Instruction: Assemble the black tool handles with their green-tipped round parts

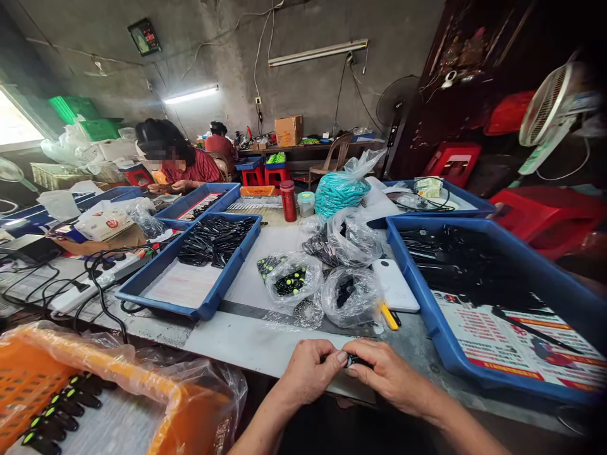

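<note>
Both hands meet at the table's front edge. My left hand point(310, 370) is closed, its thumb and fingers pinching a small black part point(353, 360). From the other side my right hand point(379, 370) grips the same part, which the fingers mostly cover. Just beyond them lie an open plastic bag of black pieces point(348, 294), a bag of black pieces with yellow-green dots point(289, 281) and a yellow-handled tool point(389, 316).
Blue trays of black parts stand left point(206, 309) and right point(436, 335). A plastic-lined orange crate point(175, 404) is at lower left. A white phone point(396, 285), red bottle point(288, 202) and turquoise bag point(339, 193) lie farther back. Two people sit beyond.
</note>
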Demonstrator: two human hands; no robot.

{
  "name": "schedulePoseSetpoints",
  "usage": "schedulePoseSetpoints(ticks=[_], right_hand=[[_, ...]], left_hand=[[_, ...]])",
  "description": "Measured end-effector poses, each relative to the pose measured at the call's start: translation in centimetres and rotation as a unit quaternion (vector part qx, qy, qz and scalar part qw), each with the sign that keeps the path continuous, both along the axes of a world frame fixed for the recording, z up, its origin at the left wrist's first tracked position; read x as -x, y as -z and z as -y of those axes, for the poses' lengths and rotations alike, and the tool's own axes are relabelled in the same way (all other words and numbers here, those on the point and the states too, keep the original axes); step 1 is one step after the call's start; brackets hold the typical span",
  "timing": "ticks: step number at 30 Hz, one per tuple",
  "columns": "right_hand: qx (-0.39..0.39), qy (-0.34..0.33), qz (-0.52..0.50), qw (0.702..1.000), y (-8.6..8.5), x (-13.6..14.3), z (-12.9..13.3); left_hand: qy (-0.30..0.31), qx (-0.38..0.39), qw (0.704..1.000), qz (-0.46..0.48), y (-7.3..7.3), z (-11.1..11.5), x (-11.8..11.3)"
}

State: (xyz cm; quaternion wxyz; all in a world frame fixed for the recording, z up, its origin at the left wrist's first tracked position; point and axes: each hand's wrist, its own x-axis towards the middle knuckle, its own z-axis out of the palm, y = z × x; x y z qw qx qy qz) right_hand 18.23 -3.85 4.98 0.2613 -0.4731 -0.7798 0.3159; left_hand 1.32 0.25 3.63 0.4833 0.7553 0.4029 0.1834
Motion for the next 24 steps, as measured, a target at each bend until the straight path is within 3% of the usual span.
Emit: schedulePoseSetpoints(ticks=[6,14,20,24], right_hand=[[0.004,-0.005,-0.018,1.0,0.3,-0.1,0.0],[-0.024,0.058,-0.002,0.998,1.1,0.9,0.6],[0.008,-0.028,0.008,1.0,0.1,-0.3,0.3],[0.011,-0.029,-0.013,0.999,0.1,-0.4,-0.1]], left_hand=[[-0.039,-0.022,0.999,-0.013,-0.2,0.3,-0.1],[-0.064,-0.041,0.996,-0.037,-0.1,0.3,-0.1],[-0.017,-0.023,0.999,-0.034,0.2,0.7,0.4],[-0.03,-0.025,0.999,-0.03,-0.1,0.7,0.1]])
